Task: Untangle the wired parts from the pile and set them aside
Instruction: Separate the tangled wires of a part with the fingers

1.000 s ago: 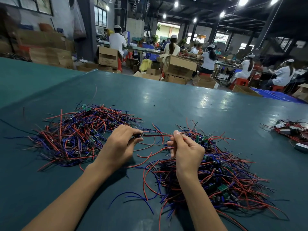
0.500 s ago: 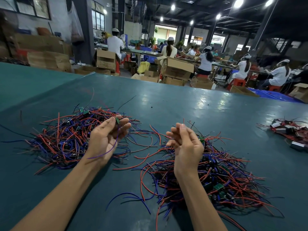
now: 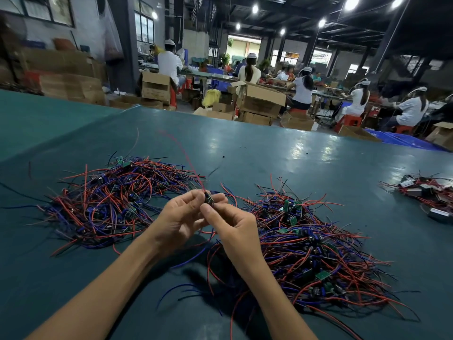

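Nearest, loose blue wires (image 3: 172, 290) and a few red ones strewn on the counter (image 3: 282, 163) beneath two bare forearms. Just beyond, left hand (image 3: 180, 218) and right hand (image 3: 230, 223) brought together over the gap between two heaps, fingers of both curled and pinching one small wired part (image 3: 209, 199) from either side. Held up off the counter, probably to let its leads hang clear of the tangle and to check for snags before setting it aside. One red wire (image 3: 186, 155) trailing from it up and away toward the far side. Near right, the right pile (image 3: 311, 241): red and blue wires knotted around little green boards. Slightly farther, the left pile (image 3: 110, 200), much the same mix. No telling from here which heap serves as source and which as the set-aside one. Far right, well apart, a smaller cluster (image 3: 426, 195) of boxy parts with wires. Counter covered in a smooth dark green sheet, glossy under the lamps. Beyond its far edge, a dim workshop: cardboard boxes (image 3: 259, 99), workers (image 3: 302, 88) in white seated on red stools (image 3: 349, 120), bright ceiling lights (image 3: 351, 2) overhead.
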